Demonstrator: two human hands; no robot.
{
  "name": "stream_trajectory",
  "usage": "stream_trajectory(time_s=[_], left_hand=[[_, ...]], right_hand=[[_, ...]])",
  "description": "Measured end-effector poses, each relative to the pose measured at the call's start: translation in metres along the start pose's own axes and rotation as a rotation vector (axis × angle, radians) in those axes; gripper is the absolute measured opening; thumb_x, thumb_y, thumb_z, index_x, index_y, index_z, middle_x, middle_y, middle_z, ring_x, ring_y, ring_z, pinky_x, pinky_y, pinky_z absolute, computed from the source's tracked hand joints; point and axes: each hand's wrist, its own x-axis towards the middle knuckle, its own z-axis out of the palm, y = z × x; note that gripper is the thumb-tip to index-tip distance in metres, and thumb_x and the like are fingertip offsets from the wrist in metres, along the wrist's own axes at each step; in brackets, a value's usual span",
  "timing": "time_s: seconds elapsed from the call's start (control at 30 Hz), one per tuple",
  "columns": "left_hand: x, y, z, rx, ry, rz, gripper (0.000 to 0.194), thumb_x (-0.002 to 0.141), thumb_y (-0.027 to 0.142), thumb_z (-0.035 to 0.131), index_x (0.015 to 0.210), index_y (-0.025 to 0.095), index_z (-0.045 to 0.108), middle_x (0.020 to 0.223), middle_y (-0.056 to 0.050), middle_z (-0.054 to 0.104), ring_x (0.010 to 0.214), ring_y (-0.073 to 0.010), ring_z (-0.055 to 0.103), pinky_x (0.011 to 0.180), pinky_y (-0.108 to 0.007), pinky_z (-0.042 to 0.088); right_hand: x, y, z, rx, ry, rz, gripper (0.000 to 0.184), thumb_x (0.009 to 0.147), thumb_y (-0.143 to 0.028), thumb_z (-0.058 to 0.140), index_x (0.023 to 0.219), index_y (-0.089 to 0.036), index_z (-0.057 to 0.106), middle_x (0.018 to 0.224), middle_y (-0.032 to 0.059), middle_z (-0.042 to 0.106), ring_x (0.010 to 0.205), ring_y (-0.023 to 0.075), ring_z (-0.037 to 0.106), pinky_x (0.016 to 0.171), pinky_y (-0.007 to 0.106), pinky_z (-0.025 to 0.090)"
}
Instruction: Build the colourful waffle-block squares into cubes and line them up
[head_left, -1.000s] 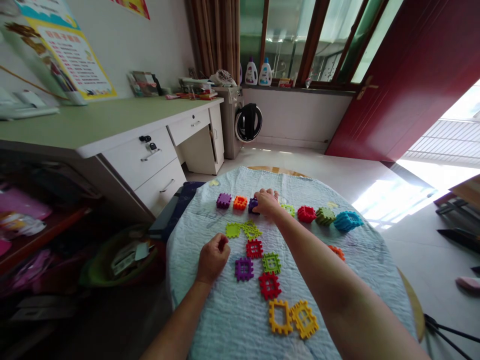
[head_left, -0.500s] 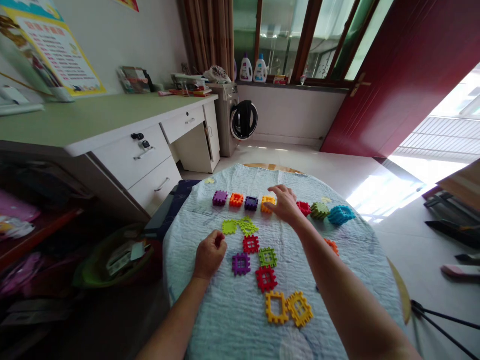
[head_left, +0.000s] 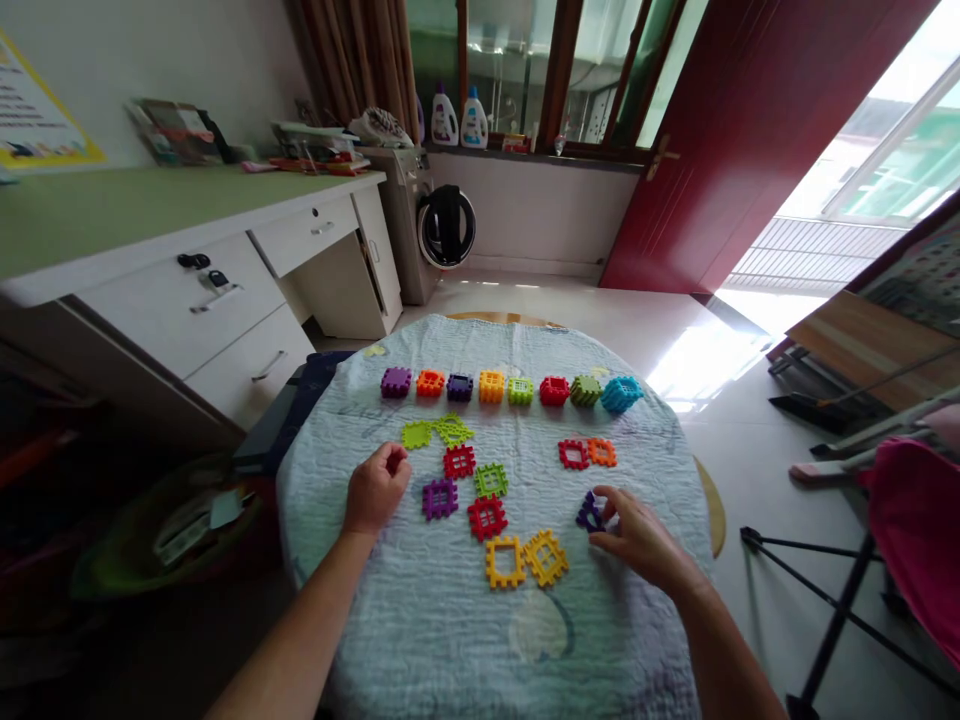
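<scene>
My left hand (head_left: pixel 379 488) rests on the cloth in a loose fist, with nothing showing in its fingers. Close to its right lie a purple interlocking square block (head_left: pixel 440 498) and a red one (head_left: pixel 459 461). On the right side, my right hand (head_left: pixel 637 535) has its thumb and fingertips around the edges of a dark purple block (head_left: pixel 590 512). Beyond that hand are a flat red frame block (head_left: pixel 574 454) and an orange one (head_left: pixel 601 452), side by side. Two yellow blocks (head_left: pixel 545 557) lie left of it, nearer me.
Stacked blocks form a row across the table's far part, from a purple stack (head_left: pixel 396 382) to a blue one (head_left: pixel 622 393). A pale blue cloth (head_left: pixel 420 620) covers the round table. A desk (head_left: pixel 187 220) stands left, and a black tripod (head_left: pixel 832 610) right.
My right hand has left the far row and come back toward me to the dark purple block. A light green stack it covered now shows. My view has shifted right; the left fist stays put.
</scene>
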Motion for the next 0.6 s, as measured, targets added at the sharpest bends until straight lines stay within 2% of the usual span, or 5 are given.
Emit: stream_trajectory(time_s=[0.1, 0.2, 0.33, 0.43, 0.6], left_hand=[[0.0, 0.001, 0.0, 0.014, 0.0, 0.001, 0.014, 0.073, 0.03, 0.048, 0.08, 0.021, 0.058, 0.07, 0.0, 0.066, 0.065, -0.0161, 0.062, 0.066, -0.025, 0.044], [-0.001, 0.002, -0.001, 0.014, 0.004, 0.006, 0.014, 0.073, 0.03, 0.048, 0.079, 0.021, 0.058, 0.071, 0.0, 0.066, 0.065, -0.0159, 0.062, 0.065, -0.025, 0.044], [-0.001, 0.005, -0.001, -0.002, 0.019, 0.012, 0.013, 0.073, 0.028, 0.047, 0.077, 0.021, 0.057, 0.069, 0.0, 0.065, 0.065, -0.0156, 0.061, 0.066, -0.025, 0.044], [-0.002, 0.006, -0.002, -0.02, 0.017, 0.003, 0.012, 0.073, 0.027, 0.047, 0.077, 0.022, 0.056, 0.069, 0.0, 0.065, 0.065, -0.0151, 0.061, 0.065, -0.024, 0.044], [-0.001, 0.005, -0.002, -0.038, 0.008, -0.005, 0.01, 0.074, 0.025, 0.047, 0.077, 0.021, 0.056, 0.067, 0.002, 0.063, 0.062, -0.0137, 0.059, 0.065, -0.024, 0.044]], right_hand=[[-0.001, -0.005, 0.011, -0.005, 0.039, -0.022, 0.054, 0.071, -0.022, 0.056, 0.125, -0.022, 0.054, 0.099, 0.0046, 0.06, 0.085, 0.018, 0.058, 0.083, 0.033, 0.045], [0.004, -0.006, 0.016, -0.043, 0.044, -0.061, 0.06, 0.071, -0.02, 0.052, 0.131, -0.019, 0.051, 0.093, 0.004, 0.06, 0.082, 0.0175, 0.057, 0.08, 0.032, 0.044], [0.018, -0.016, 0.018, -0.101, 0.093, -0.109, 0.051, 0.071, -0.02, 0.053, 0.122, -0.018, 0.055, 0.084, 0.0025, 0.061, 0.075, 0.017, 0.057, 0.072, 0.029, 0.042], [0.04, -0.046, 0.019, -0.082, 0.128, -0.204, 0.036, 0.074, -0.022, 0.055, 0.109, -0.02, 0.057, 0.08, 0.0007, 0.061, 0.069, 0.0148, 0.055, 0.067, 0.026, 0.04], [0.103, -0.13, 0.028, -0.117, 0.184, -0.355, 0.012, 0.078, -0.022, 0.056, 0.09, -0.021, 0.059, 0.086, 0.002, 0.062, 0.078, 0.0152, 0.055, 0.071, 0.025, 0.039]])
